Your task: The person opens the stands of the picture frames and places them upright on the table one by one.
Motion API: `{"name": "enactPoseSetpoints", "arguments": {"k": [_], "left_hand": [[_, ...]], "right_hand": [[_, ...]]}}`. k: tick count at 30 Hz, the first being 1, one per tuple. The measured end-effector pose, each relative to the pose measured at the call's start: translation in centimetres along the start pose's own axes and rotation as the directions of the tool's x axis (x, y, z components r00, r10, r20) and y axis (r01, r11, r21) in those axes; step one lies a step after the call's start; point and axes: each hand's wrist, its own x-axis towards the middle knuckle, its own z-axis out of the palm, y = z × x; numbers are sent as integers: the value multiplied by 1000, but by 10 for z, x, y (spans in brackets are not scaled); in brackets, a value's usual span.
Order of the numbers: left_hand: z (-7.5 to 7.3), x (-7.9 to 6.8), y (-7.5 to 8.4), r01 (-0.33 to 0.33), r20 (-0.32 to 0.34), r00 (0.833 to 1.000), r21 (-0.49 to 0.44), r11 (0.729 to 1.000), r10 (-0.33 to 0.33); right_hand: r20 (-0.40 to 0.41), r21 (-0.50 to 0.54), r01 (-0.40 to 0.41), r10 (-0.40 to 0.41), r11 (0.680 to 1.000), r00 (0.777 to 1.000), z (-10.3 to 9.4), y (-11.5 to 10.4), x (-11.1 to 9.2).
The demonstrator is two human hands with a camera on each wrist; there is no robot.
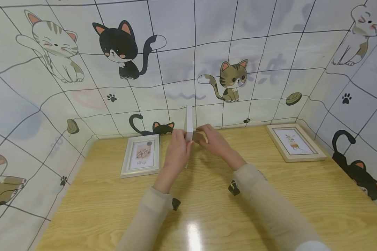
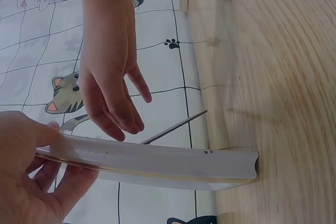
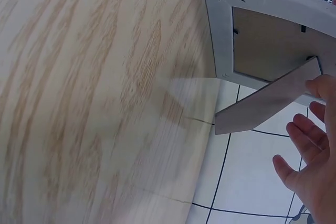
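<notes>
A white picture frame (image 1: 189,122) stands upright near the back of the table, turned edge-on in the head view. My left hand (image 1: 177,148) grips its near edge, thumb on one side and fingers on the other in the left wrist view (image 2: 26,163). From the frame's brown backing (image 3: 273,43) a flat easel leg (image 3: 270,98) sticks out at an angle. Beside that leg is my right hand (image 1: 217,142); its thumb touches the upper end in the right wrist view, while the other fingers (image 3: 302,137) are loosely bent and apart from it.
A silver-white framed picture (image 1: 141,155) lies at the left of the wooden table (image 1: 207,209), and a light wood framed picture (image 1: 296,143) at the back right. Behind the table rises a wall covering (image 1: 176,69) printed with cats and grid lines.
</notes>
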Motion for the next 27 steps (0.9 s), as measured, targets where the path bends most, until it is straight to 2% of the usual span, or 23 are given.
{"name": "enactPoseSetpoints", "arguments": {"k": [11, 19, 23, 27], "left_hand": [[5, 6, 10, 17, 49, 999, -15, 1000, -16], [7, 5, 11, 5, -1, 1000, 28, 1000, -5], [7, 7, 11, 28, -40, 999, 23, 999, -27], [7, 9, 12, 42, -43, 998, 29, 999, -41]], "right_hand": [[-30, 17, -17, 17, 1000, 999, -10, 0, -4], [-21, 22, -35, 35, 999, 999, -14, 2, -9], [-17, 13, -38, 38, 999, 999, -14, 5, -11], [-23, 12, -27, 27, 1000, 999, -14, 6, -12]]}}
